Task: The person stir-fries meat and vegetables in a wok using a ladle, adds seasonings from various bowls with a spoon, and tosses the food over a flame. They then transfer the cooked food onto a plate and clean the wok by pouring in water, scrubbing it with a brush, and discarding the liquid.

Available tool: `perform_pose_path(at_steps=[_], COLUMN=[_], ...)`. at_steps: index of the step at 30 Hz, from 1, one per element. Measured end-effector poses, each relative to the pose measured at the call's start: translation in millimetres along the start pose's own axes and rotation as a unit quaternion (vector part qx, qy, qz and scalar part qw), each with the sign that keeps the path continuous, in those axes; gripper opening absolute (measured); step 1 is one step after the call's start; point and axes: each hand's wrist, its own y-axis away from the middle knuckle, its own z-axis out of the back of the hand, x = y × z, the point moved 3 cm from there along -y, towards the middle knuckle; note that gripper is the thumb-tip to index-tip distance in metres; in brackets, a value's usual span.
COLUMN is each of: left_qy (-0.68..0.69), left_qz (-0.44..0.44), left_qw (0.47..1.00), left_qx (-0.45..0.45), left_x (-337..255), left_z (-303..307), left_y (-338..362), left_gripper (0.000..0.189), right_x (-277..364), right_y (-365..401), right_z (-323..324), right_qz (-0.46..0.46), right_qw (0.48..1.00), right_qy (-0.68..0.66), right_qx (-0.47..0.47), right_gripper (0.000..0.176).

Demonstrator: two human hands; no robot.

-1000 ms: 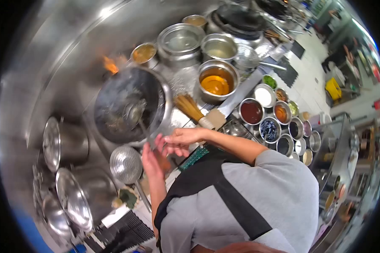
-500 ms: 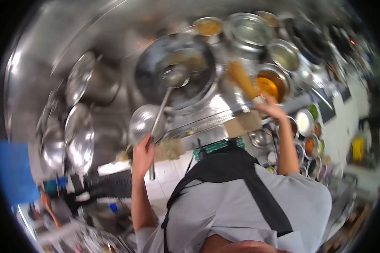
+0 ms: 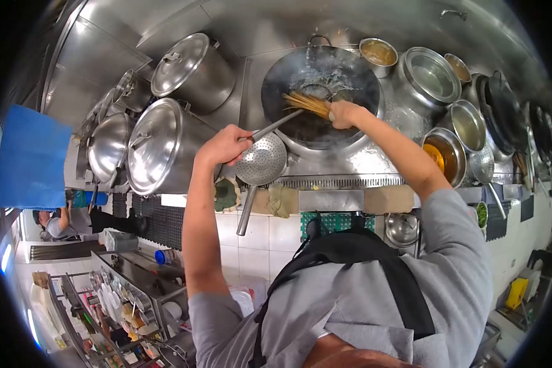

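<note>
My left hand point(image 3: 226, 146) is closed round the handle of a ladle point(image 3: 277, 126), which reaches into a large dark wok point(image 3: 362, 126). The ladle's bowl is partly hidden behind the brush. My right hand point(image 3: 345, 115), closed, grips a bamboo wok brush point(image 3: 310, 104) over the wok, its bristles pointing left. Steam rises from the wok, and wet, pale foamy liquid shows on its far side. Just below my left hand lies a perforated strainer point(image 3: 261, 161), its handle hanging over the stove's front edge.
Large lidded steel pots point(image 3: 155, 147) stand left of the wok. To the right are a pot of orange oil point(image 3: 443, 156), a pot of clear liquid point(image 3: 432, 75) and stacked dark woks point(image 3: 506, 110). Folded cloths point(image 3: 282, 201) lie along the front edge. Another person point(image 3: 67, 221) is far left.
My right hand has brought the brush leftward from beside the oil pot to over the wok. My left hand still holds the ladle in the wok. The view has shifted.
</note>
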Motion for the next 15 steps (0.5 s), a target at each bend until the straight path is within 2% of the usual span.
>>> perform_pose_path(at_steps=[1, 3, 4, 7, 8, 10, 11, 12, 14, 15], left_qy=[-0.005, -0.014, 0.023, 0.143, 0.108, 0.036, 0.04, 0.049, 0.072, -0.042], left_qz=[0.013, 0.032, 0.028, 0.001, 0.022, 0.06, 0.052, 0.047, 0.039, -0.023], left_qw=[1.0, 0.999, 0.999, 0.99, 0.994, 0.997, 0.997, 0.997, 0.996, 0.997], left_qx=[-0.008, -0.028, -0.013, 0.008, 0.018, 0.031, 0.029, 0.032, 0.033, -0.068], left_x=[4.4, 20.3, 29.4, 26.4, 29.6, 37.8, 41.9, 49.7, 51.0, 48.1], left_z=[2.2, 8.4, 4.7, -9.3, -10.4, -4.9, -1.8, -5.8, -17.7, -17.9], left_y=[6.6, 17.8, 15.7, -2.3, -0.1, 2.0, -4.5, -10.4, -25.2, -25.4], left_gripper=[0.043, 0.044, 0.043, 0.032, 0.029, 0.03, 0.032, 0.034, 0.035, 0.032], right_x=[8.5, -33.4, -52.3, -4.0, 4.7, -17.3, -33.2, -60.2, -34.0, -15.7], right_y=[12.2, 16.4, 14.7, -4.6, -4.3, 22.5, 31.8, 14.9, 4.3, 6.4], right_z=[14.4, 64.9, 72.8, -1.4, -14.6, 46.0, 66.1, 59.7, 10.6, -4.8], right_qz=[0.013, 0.058, -0.015, -0.028, 0.006, 0.007, 0.007, -0.071, -0.055, -0.048], right_qw=[1.0, 0.993, 0.998, 0.999, 0.998, 0.998, 0.994, 0.993, 0.998, 0.997], right_qy=[0.002, 0.001, -0.01, 0.017, -0.057, -0.019, -0.002, 0.013, -0.019, -0.039], right_qx=[0.02, 0.101, 0.063, -0.012, -0.009, 0.064, 0.105, 0.095, 0.004, -0.046], right_gripper=[0.043, 0.036, 0.038, 0.042, 0.037, 0.037, 0.037, 0.039, 0.039, 0.039])
